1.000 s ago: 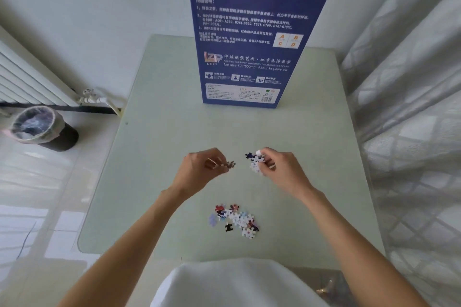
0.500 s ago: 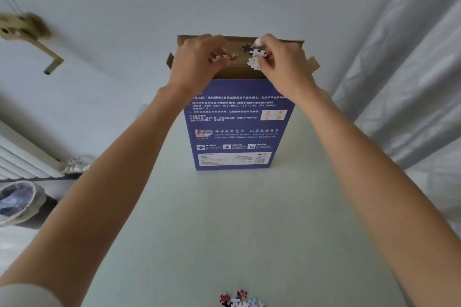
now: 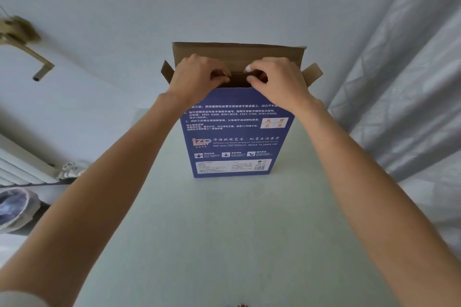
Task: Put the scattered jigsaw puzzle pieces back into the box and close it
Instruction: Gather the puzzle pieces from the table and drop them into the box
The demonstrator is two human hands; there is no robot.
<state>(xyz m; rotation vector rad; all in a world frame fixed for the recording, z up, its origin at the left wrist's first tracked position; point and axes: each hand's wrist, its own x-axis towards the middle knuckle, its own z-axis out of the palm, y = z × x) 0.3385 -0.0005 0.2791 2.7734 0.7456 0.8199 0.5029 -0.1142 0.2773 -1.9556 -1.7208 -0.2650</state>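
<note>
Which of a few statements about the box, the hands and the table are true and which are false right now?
1. The blue box stands upright on the table. True.
2. The box's top flaps are closed. False: they are open.
3. Both hands are at the box's open top. True: left hand, right hand.
4. The box lies flat on its side. False: it stands on end.
5. The curtain hangs on the person's left. False: it is on the right.

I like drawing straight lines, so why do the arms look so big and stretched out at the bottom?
Head view: the wide-angle lens stretches what is near the edges, so the forearms balloon while the left hand, right hand and box look smaller.
</note>
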